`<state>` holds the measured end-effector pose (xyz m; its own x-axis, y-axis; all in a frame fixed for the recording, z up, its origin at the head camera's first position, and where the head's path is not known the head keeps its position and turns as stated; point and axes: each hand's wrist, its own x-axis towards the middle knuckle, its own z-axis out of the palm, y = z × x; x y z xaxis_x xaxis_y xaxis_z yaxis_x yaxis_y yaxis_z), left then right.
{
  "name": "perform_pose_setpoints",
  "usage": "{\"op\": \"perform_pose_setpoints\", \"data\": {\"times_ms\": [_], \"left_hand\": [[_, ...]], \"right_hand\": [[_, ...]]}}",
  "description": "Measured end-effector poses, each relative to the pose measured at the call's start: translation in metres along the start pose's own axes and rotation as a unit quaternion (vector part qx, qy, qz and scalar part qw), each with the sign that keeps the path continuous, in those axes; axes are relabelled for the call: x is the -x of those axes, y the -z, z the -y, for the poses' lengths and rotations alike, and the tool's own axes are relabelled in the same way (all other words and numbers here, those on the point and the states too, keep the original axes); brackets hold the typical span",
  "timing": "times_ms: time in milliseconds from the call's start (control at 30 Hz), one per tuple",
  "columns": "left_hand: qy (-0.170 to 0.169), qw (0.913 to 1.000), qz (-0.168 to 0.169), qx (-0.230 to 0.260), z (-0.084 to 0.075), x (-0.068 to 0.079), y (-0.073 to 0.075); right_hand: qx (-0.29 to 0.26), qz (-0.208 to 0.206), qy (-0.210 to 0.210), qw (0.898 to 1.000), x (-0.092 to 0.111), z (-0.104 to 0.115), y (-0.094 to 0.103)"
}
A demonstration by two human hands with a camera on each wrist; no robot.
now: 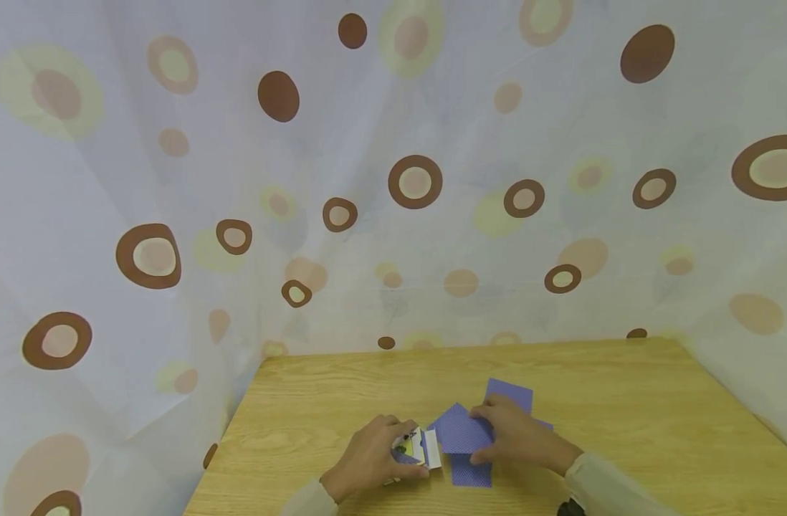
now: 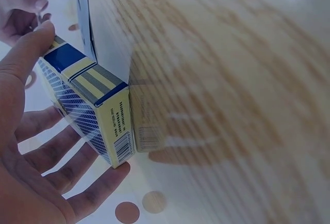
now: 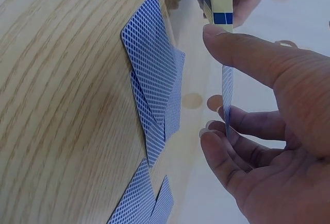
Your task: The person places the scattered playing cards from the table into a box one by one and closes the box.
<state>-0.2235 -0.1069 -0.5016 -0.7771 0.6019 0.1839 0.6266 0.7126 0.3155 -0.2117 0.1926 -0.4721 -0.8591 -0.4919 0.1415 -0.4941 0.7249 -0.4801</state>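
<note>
My left hand (image 1: 370, 459) grips a small playing-card box (image 2: 116, 116), thumb on one edge and fingers along the opposite side. The box is cream and dark blue with a barcode; in the head view its open white flap (image 1: 434, 449) points right. Close by on the right, my right hand (image 1: 522, 438) pinches a blue-patterned playing card (image 3: 227, 87) between thumb and fingertips, seen nearly edge-on in the right wrist view. Beneath that hand, several face-down playing cards (image 3: 149, 54) lie overlapping on the table. How many cards are inside the box cannot be seen.
The wooden table (image 1: 626, 401) reaches back to a pale curtain (image 1: 458, 236) with brown and yellow spots, which also hangs along both sides. Another loose card (image 1: 511, 393) lies just behind the right hand.
</note>
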Motion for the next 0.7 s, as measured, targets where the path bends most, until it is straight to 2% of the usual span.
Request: {"op": "perform_pose_setpoints", "data": {"times_ms": [500, 700], "left_hand": [[-0.005, 1.0, -0.003, -0.006, 0.0005, 0.0005, -0.0001], [-0.005, 0.9999, -0.002, -0.009, 0.0001, 0.0005, -0.0002]], "right_hand": [[-0.01, 0.018, -0.009, 1.0, -0.0033, 0.0097, 0.0012], [-0.014, 0.014, 0.002, 1.0, -0.0054, 0.0104, 0.001]]}}
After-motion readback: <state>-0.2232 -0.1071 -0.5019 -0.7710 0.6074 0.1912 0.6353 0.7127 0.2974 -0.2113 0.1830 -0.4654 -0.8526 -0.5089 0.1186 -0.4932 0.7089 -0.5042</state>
